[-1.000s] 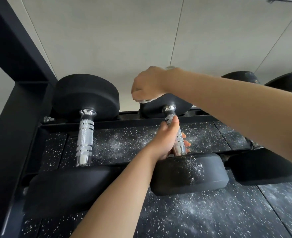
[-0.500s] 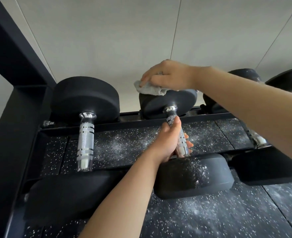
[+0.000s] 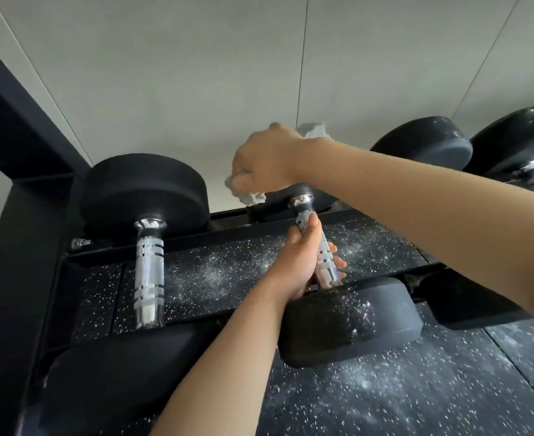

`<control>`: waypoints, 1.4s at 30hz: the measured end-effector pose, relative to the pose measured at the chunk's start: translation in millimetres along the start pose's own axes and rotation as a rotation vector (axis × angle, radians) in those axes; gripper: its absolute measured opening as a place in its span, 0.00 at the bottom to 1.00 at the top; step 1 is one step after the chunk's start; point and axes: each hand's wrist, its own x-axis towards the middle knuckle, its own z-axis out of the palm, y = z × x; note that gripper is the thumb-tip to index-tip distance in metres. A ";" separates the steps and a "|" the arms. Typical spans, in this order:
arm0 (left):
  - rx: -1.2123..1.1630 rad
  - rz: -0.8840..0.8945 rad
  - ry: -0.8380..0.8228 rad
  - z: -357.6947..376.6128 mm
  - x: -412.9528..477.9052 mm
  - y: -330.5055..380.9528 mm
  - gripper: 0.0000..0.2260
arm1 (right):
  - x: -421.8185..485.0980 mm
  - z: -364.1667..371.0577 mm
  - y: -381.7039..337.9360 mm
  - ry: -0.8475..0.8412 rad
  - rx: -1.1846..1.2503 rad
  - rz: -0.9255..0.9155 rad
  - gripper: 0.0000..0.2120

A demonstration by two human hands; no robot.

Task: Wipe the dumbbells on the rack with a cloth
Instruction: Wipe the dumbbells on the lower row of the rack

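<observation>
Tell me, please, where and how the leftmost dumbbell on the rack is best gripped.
Take the leftmost dumbbell by the middle of its knurled handle, coming from above and wrapping across it: the handle lies exposed between two wide, smooth heads, which probably offer a poorer hold.

A pale grey panelled wall point(image 3: 196, 73) with thin dark seams fills the far side; black, white-speckled rubber flooring point(image 3: 385, 398) lies near, right.

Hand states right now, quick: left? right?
Left hand: closed around the middle dumbbell's handle.
Right hand: closed, clutching the cloth.
</observation>
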 end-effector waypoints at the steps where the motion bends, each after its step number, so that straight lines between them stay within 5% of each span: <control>1: -0.003 -0.003 -0.002 0.1 -0.3 -0.2 0.10 | -5.5 2.5 10.6 0.062 0.055 0.014 0.18; 7: -0.024 -0.027 0.010 1.1 0.7 1.1 0.10 | -34.8 28.0 41.6 0.425 0.556 0.151 0.28; 13: -0.035 -0.048 0.026 2.8 -0.8 1.8 0.10 | -55.1 50.0 60.1 0.636 1.075 0.485 0.18; 17: -0.034 -0.055 0.031 2.8 -1.4 3.5 0.13 | -63.7 68.0 64.1 0.702 1.087 0.629 0.25; 24: -0.038 -0.057 0.019 2.0 -1.7 2.8 0.14 | -75.1 68.4 60.7 0.823 1.166 0.791 0.14; 27: -0.052 -0.063 0.033 2.9 -1.3 3.3 0.13 | -78.6 56.3 53.0 0.868 1.184 0.718 0.12; 32: -0.042 -0.083 0.052 4.4 -2.7 5.0 0.14 | -53.3 46.1 37.6 0.681 1.162 0.611 0.16; 42: -0.068 -0.060 0.030 3.6 -5.8 5.1 0.15 | -61.7 74.1 44.1 0.891 1.377 0.685 0.11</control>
